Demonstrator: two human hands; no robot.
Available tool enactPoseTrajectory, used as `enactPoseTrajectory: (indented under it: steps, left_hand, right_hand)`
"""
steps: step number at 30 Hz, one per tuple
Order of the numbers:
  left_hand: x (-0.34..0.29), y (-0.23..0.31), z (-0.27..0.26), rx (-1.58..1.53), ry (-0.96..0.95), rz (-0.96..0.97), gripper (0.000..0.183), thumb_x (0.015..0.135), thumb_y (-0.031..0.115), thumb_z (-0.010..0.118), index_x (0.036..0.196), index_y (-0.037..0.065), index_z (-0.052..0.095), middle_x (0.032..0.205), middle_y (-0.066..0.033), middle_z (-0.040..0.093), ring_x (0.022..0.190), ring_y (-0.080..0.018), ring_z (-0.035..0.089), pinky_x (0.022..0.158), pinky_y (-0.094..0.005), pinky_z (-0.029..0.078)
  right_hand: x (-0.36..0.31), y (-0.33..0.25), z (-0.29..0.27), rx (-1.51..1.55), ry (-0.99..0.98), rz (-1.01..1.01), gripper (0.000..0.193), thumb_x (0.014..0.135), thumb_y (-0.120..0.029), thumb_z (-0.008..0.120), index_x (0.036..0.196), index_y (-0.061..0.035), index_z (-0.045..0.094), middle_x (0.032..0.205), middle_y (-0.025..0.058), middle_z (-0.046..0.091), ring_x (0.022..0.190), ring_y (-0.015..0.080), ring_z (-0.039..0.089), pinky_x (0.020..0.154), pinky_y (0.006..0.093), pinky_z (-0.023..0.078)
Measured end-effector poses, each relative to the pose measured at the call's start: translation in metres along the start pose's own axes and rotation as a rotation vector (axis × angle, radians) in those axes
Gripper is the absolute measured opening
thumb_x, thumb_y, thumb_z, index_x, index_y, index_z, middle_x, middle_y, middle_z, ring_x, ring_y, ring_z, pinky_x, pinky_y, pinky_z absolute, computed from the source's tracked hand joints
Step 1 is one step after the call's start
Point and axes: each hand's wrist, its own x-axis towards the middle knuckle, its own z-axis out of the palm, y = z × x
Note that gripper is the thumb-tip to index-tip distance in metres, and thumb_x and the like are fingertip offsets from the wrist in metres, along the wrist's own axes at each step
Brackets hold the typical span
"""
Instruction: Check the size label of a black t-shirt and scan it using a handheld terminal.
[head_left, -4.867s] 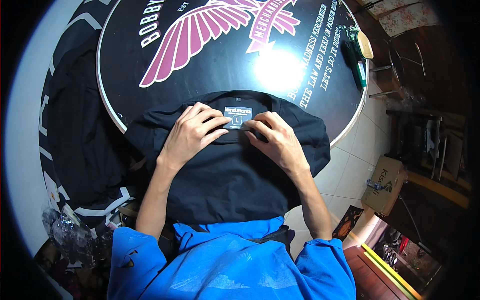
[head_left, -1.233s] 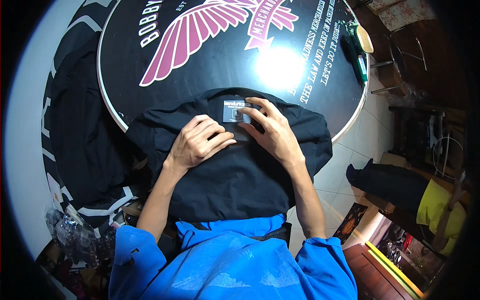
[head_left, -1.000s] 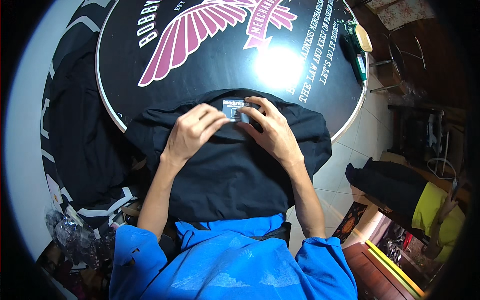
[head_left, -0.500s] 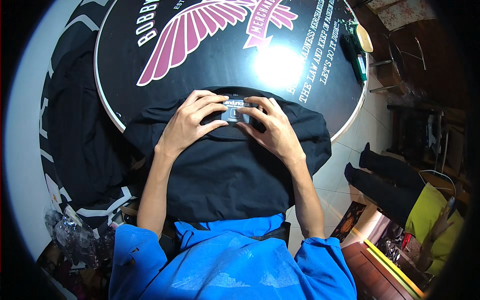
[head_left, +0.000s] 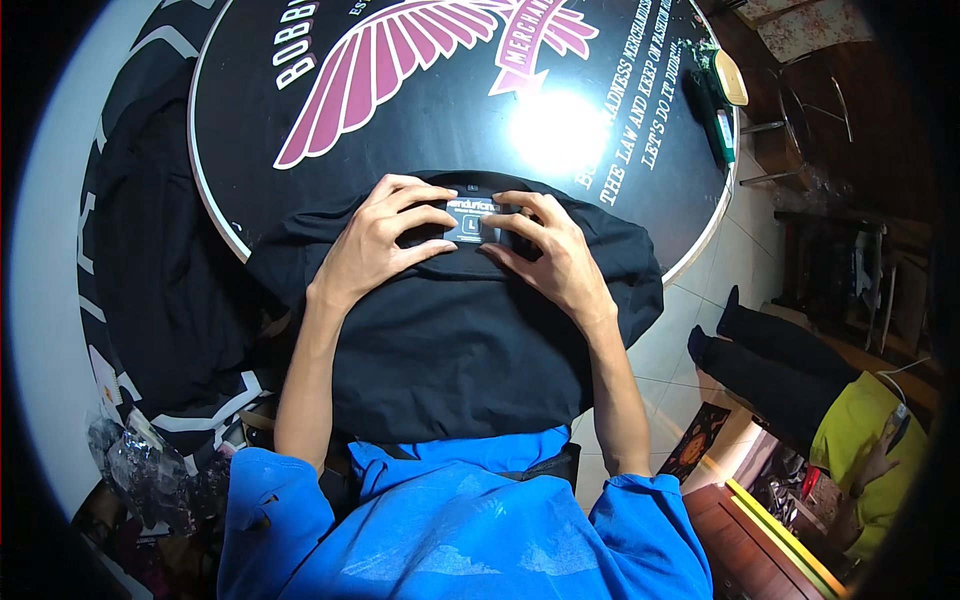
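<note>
A black T-shirt (head_left: pixel 450 350) lies over the near edge of the round table and hangs down into my lap. Inside its neckline is a dark rectangular neck label (head_left: pixel 470 232) with white print, and a small size tag (head_left: pixel 473 188) shows just above it. My left hand (head_left: pixel 385 240) has its fingers curled, with thumb and fingertips on the label's left edge. At the right edge of the label, the thumb and fingertips of my right hand (head_left: pixel 555 245) hold it the same way. The label lies flat between both hands.
The round black table (head_left: pixel 400 140) carries a pink wing print and a bright glare spot. A green and yellow object (head_left: pixel 722 95) rests at its right rim. Black garments (head_left: pixel 170 250) are heaped at left, above clear plastic bags (head_left: pixel 150 475). A person in yellow (head_left: pixel 865 440) reclines at right.
My right fingers have shifted slightly and more of the label shows between my hands. My left hand stays nearly still. The person at right has lowered a hand a little.
</note>
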Motion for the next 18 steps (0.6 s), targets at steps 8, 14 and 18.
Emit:
enactPoseTrajectory:
  steps: [8,14,18]
  left_hand:
    - [-0.0045,-0.0049,0.0051,0.023,0.035,0.02,0.031,0.085,0.019,0.096,0.113,0.01,0.088,0.139,-0.0034,0.08,0.132,-0.0277,0.066,0.115,-0.043,0.057]
    - [-0.0033,-0.001,0.0042,0.033,0.024,0.03,0.032,0.088,0.018,0.094,0.118,0.011,0.087,0.138,-0.0043,0.08,0.13,-0.0283,0.067,0.114,-0.0442,0.057]
    - [0.0001,0.0021,0.0072,0.089,0.041,0.038,0.032,0.091,0.02,0.091,0.122,0.01,0.087,0.135,-0.0043,0.08,0.127,-0.0288,0.067,0.112,-0.0443,0.057]
  right_hand:
    - [0.0004,0.0015,-0.0002,-0.007,-0.008,-0.015,0.036,0.092,-0.015,0.092,0.127,-0.0131,0.081,0.141,0.008,0.072,0.11,0.0283,0.069,0.097,0.0423,0.064]
    - [-0.0001,0.0011,0.0001,-0.02,-0.017,-0.012,0.035,0.093,-0.015,0.092,0.127,-0.0133,0.081,0.143,0.0068,0.072,0.11,0.0279,0.069,0.096,0.0416,0.064]
    - [0.0016,-0.0034,-0.0029,-0.04,-0.015,-0.018,0.034,0.094,-0.016,0.091,0.126,-0.0128,0.081,0.14,0.0071,0.073,0.11,0.0282,0.069,0.096,0.0415,0.064]
